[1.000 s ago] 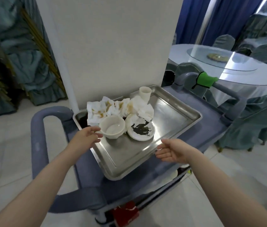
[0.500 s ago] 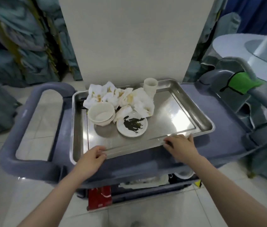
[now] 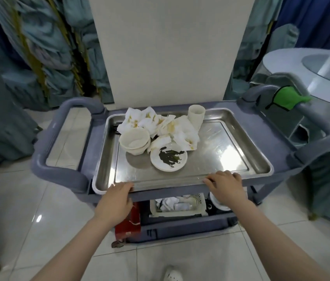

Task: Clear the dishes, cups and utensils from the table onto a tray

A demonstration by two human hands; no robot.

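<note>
Tray (image 3: 241, 159) of steel lies flat on the top shelf of a grey cart (image 3: 62, 175), and we stand at its near long side. Our left hand (image 3: 115, 201) and our right hand (image 3: 226, 186) both curl their fingers over the near rim and grip it, well apart from each other. On the tray, toward the far left, are stacked bowls (image 3: 134, 141), a small plate (image 3: 168, 83) with dark leftovers, a cup (image 3: 196, 116) standing upright and crumpled stained napkins (image 3: 160, 124).

We judge that the tray is stiff and smooth, so the ceramic pieces can slide on it if it tilts. The load sits to the left, so that side will probably feel heavier. The bowls, plate and cup are fragile. A hold on the two short ends seems steadier to us than the near rim alone.
</note>
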